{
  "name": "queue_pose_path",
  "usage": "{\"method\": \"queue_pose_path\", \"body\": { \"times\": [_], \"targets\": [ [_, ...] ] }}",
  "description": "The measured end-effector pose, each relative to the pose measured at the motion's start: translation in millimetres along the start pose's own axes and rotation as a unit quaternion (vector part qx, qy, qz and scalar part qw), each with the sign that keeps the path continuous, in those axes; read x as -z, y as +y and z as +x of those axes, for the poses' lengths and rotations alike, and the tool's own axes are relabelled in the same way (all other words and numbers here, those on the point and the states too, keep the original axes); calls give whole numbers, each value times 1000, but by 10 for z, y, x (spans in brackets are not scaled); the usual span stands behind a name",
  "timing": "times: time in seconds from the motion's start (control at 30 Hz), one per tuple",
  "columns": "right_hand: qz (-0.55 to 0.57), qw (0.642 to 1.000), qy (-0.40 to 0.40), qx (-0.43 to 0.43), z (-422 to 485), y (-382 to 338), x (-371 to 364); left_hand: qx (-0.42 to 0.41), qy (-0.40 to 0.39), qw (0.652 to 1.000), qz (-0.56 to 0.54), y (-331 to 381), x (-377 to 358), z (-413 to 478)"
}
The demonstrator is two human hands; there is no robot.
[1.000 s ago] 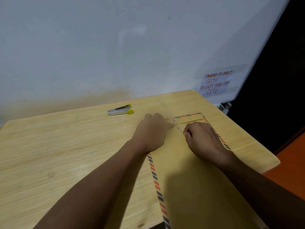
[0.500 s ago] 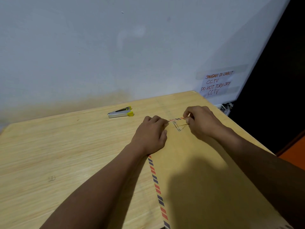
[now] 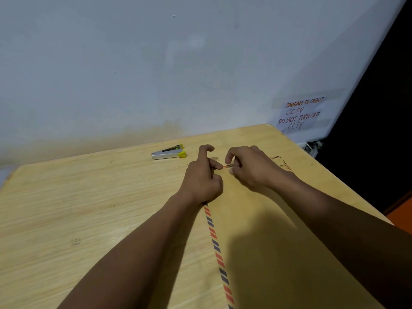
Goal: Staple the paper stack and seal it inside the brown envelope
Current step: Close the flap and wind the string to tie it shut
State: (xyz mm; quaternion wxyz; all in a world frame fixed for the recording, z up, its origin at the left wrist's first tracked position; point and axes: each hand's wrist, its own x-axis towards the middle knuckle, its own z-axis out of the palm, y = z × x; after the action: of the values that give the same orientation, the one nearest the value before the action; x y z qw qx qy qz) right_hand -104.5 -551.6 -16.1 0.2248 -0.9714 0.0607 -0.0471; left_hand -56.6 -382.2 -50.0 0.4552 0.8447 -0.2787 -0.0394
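The brown envelope (image 3: 256,241) with a red and blue striped border lies flat on the wooden table (image 3: 89,197). Both hands meet at its far top edge. My left hand (image 3: 202,177) pinches the striped edge between thumb and fingers, with the index finger lifted and curled. Just to the right, my right hand (image 3: 249,168) pinches the same edge, and a short piece of striped border shows between the two hands. The paper clip is hidden under my right fingertips. No paper stack shows.
A silver stapler (image 3: 168,152) with a yellow tip lies on the table behind and left of my hands, near the white wall. A handwritten note (image 3: 298,114) is taped to the wall at the right. The table's right edge runs close beside the envelope.
My right hand moved from the envelope's upper middle up to its top edge and then left, next to my left hand. The paper clip it held is no longer visible. My left index finger lifted.
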Motion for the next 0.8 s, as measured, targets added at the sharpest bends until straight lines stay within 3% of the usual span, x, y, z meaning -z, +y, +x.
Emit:
{"method": "queue_pose_path", "body": {
  "times": [0.23, 0.4, 0.6, 0.8],
  "targets": [
    [25, 999, 19, 31, -456, 47, 83, -4, 1, 1000, 13, -2, -15, 0],
    [41, 998, 46, 4, -595, 299, 187, -7, 6, 1000, 25, 0, -32, -10],
    [76, 992, 80, -53, -370, 487, 254, -10, 9, 999, 30, 10, -39, -15],
    [27, 998, 48, -31, -26, 262, 118, -13, 10, 999, 32, 14, -35, -5]
  ]
}}
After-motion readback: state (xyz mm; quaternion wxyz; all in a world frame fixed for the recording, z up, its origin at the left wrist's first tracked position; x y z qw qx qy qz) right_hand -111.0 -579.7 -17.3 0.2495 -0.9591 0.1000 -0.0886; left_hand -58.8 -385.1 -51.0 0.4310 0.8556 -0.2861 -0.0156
